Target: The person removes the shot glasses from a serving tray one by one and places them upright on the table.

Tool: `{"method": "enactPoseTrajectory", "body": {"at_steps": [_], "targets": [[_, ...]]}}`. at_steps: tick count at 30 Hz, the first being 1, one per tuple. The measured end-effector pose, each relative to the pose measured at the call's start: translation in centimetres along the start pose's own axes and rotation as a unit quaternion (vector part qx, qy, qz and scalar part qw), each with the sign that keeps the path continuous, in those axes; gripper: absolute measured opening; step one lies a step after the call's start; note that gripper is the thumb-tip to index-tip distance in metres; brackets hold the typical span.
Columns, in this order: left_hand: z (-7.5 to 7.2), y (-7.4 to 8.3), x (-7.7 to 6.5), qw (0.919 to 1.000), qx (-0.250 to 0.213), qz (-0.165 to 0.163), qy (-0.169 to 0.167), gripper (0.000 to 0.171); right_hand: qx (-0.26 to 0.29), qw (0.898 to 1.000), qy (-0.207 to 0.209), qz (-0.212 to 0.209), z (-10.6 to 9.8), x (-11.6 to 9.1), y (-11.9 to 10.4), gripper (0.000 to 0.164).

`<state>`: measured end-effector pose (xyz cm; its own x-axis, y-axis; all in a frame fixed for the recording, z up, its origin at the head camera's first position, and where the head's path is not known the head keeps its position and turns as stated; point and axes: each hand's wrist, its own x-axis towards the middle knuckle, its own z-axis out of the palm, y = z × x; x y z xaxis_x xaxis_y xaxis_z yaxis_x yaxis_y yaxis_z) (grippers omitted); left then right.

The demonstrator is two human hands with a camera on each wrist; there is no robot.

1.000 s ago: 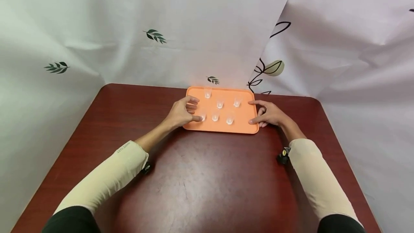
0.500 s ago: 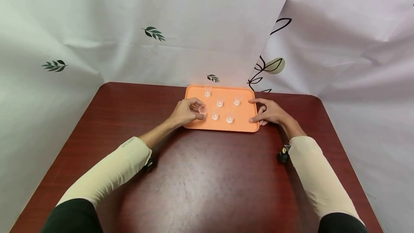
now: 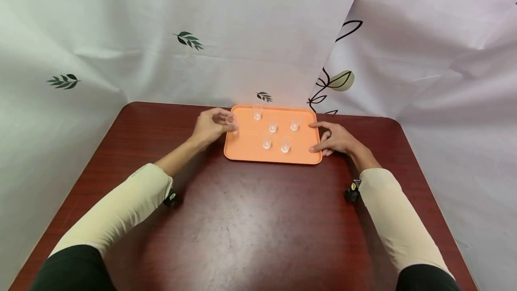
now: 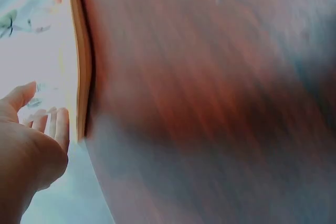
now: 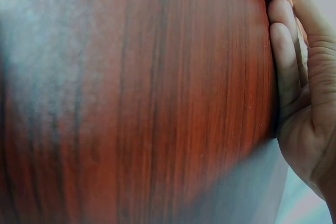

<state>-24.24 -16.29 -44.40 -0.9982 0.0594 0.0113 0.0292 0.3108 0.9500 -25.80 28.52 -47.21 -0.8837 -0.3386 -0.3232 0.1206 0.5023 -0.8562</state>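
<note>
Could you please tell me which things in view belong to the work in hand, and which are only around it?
Belong to the work:
clear cup, held by the left hand
five other cups, on the tray
orange tray, its right edge held by the right hand

Only around it:
brown table
white cloth with leaf prints

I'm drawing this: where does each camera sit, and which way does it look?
Head: on the head, facing forward and down at the tray; arms, left hand, right hand show.
Left wrist: worn there, facing the table; left hand shows.
Right wrist: worn there, facing the table; right hand shows.
Wrist views share table and tray edge.
</note>
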Motion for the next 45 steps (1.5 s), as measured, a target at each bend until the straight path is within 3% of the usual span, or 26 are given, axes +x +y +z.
{"method": "enactPoseTrajectory", "body": {"at_steps": [5,12,19,26,33,39,45], "targets": [[-2.9,-0.9,1.3,0.9971,-0.051,-0.017,0.054,0.042,0.001,1.0,0.003,0.001,0.0,-0.1,0.0,0.094],[-7.4,-2.2,2.6,0.9915,0.041,-0.065,0.105,0.043,-0.004,1.0,0.003,0.001,0.0,0.0,0.0,0.095],[-10.8,-3.5,3.4,0.9851,0.071,-0.094,0.125,0.045,0.002,1.0,0.002,0.003,-0.1,0.0,-0.1,0.096],[-12.1,-4.1,3.5,0.989,0.083,-0.082,0.091,0.04,0.016,1.0,0.005,0.002,0.0,0.1,-0.2,0.095],[-12.0,-4.2,3.0,0.9908,0.092,-0.089,0.045,0.084,0.009,1.0,0.001,0.005,0.0,-0.1,0.3,0.095],[-12.8,-4.6,2.1,0.9914,0.077,-0.089,0.056,0.093,0.009,1.0,0.0,0.001,0.0,0.1,0.4,0.095],[-14.3,-4.8,0.6,0.9922,0.05,-0.094,0.065,0.086,0.006,1.0,0.0,-0.001,-0.2,0.1,0.1,0.096]]}}
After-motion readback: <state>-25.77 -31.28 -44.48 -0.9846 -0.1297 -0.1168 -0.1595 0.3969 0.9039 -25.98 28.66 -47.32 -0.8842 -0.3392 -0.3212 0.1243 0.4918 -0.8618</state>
